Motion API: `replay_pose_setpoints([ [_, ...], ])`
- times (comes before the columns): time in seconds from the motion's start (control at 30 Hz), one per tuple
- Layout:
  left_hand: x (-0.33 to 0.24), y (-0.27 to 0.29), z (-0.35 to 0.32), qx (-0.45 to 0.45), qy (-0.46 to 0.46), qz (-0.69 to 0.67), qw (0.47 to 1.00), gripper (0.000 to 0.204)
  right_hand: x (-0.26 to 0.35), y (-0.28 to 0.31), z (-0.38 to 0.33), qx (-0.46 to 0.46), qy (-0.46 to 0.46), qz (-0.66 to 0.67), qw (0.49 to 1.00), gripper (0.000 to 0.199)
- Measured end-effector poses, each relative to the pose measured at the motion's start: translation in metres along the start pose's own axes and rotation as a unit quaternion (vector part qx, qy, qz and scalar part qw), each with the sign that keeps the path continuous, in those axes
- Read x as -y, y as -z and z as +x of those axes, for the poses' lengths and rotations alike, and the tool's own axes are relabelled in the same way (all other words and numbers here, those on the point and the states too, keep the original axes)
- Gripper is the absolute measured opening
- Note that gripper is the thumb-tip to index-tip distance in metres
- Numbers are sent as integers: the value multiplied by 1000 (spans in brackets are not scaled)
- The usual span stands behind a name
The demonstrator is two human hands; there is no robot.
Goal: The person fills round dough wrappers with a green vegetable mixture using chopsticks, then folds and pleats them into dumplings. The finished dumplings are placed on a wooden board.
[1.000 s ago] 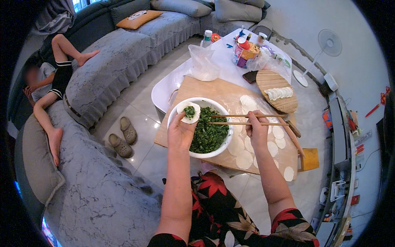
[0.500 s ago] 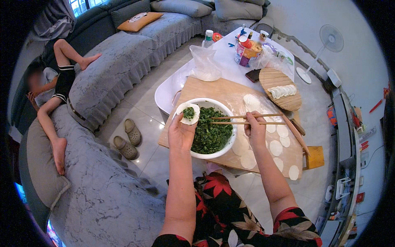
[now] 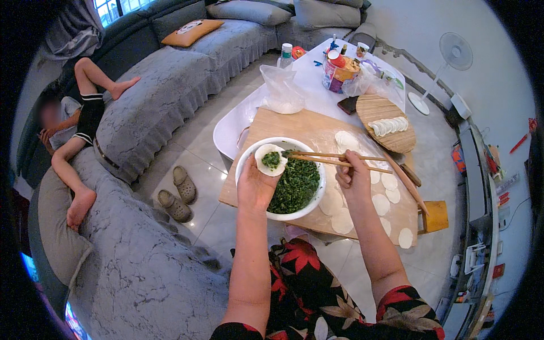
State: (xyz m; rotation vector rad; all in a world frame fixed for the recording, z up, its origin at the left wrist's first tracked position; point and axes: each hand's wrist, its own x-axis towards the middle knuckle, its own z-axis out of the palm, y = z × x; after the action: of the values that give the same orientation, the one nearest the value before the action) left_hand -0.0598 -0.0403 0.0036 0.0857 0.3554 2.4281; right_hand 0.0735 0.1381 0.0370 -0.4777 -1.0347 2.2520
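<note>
My left hand (image 3: 253, 184) cradles a round dumpling wrapper (image 3: 261, 153) over the left side of a white bowl (image 3: 323, 187). A small mound of chopped green filling (image 3: 271, 161) lies on the wrapper. In my right hand (image 3: 353, 174) is a pair of wooden chopsticks (image 3: 317, 158), their tips together beside the wrapper's right edge with a bit of greens at the ends. More chopped greens (image 3: 297, 184) fill much of the bowl, which stands on a wooden board (image 3: 272, 120). Flat dough wrappers (image 3: 342, 221) lie to its right.
A round bamboo tray (image 3: 378, 107) bears a row of folded dumplings (image 3: 389, 126). Close by are a rolling pin (image 3: 409, 184), a dark phone (image 3: 348, 105), a plastic bag (image 3: 280, 93) and a colourful tub (image 3: 335, 79). Clogs (image 3: 174, 206) sit on the floor; a person (image 3: 90, 116) reclines on the sofa (image 3: 164, 73).
My left hand has shifted slightly right with the filled wrapper. The chopstick tips, spread over the bowl before, have come together and risen to the wrapper's edge.
</note>
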Motion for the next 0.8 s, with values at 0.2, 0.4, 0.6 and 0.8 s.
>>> replay_pose_setpoints([
  [0.2,8,-4,-1,19,52,-10,998,46,-5,-9,0,1,73,-116,991,16],
  [0.4,5,-3,-2,25,48,-3,999,46,9,-15,-6,-2,76,-111,991,19],
  [0.6,9,-9,-3,20,56,-23,998,47,2,-14,-3,1,61,-120,991,19],
  [0.8,7,-10,-5,29,44,-20,998,47,2,-10,0,15,39,-100,994,19],
])
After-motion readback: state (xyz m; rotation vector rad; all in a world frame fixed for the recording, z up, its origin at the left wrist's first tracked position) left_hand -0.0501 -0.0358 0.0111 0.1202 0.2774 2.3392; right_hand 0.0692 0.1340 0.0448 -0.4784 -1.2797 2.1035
